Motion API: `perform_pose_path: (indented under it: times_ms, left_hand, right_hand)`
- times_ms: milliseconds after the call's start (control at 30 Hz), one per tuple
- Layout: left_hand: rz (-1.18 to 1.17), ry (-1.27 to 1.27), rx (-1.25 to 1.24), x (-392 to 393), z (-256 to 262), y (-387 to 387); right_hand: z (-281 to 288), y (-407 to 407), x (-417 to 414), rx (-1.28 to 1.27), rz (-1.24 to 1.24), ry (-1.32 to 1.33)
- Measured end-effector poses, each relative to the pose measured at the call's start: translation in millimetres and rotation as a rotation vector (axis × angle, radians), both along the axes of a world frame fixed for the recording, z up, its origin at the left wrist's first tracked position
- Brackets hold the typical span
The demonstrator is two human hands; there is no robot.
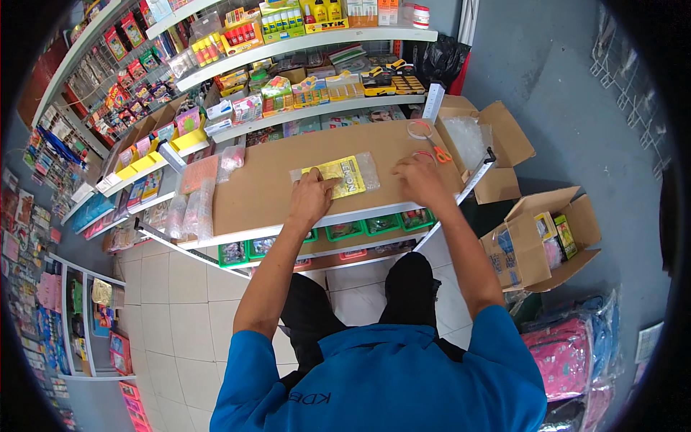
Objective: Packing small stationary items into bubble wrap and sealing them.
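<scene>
A yellow packet (350, 178) with printed lettering lies in a clear plastic sleeve (369, 168) on the brown shelf board in front of me. My left hand (313, 197) rests on the packet's left part, fingers apart and one finger stretched across it. To the right of the sleeve, my right hand (420, 181) is above the board with its fingers bent. A roll of tape (424, 155) lies just beyond that hand and is partly hidden by it. Whether its fingertips hold anything cannot be seen. Orange-handled scissors (442, 154) lie beside the rolls, near a second tape roll (419, 128).
Bubble-wrapped packs (198, 208) lie at the board's left end. Upright white shelf posts (475, 177) stand at its corners. Open cardboard boxes (499, 186) stand to the right, above wrapped bags (561, 356). Green trays (345, 231) sit below. Stocked shelves (302, 40) rise behind.
</scene>
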State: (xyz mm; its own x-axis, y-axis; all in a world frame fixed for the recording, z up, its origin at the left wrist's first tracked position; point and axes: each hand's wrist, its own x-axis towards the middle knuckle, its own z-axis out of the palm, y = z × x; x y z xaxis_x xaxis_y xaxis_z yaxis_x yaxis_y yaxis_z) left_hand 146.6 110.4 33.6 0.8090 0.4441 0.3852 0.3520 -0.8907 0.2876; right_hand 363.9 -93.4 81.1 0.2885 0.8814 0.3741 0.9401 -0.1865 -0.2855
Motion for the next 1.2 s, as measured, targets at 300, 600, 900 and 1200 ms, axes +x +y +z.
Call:
perform_pose_path:
  times_ms: [300, 600, 900, 1200]
  left_hand:
    - [0.006, 0.035, -0.023, 0, 3, -2]
    - [-0.015, 0.023, 0.000, -2, 4, -3]
    - [-0.152, -0.011, 0.087, 7, 2, 5]
    - [-0.189, 0.050, 0.100, 7, 10, 7]
  right_hand:
    - [1, -36, 14, -0.316, -0.047, -0.296]
    - [-21, -31, 23, -0.270, -0.049, -0.518]
    - [-10, -41, -1, -0.296, -0.037, -0.546]
    - [2, 13, -30, 0.216, 0.021, 0.610]
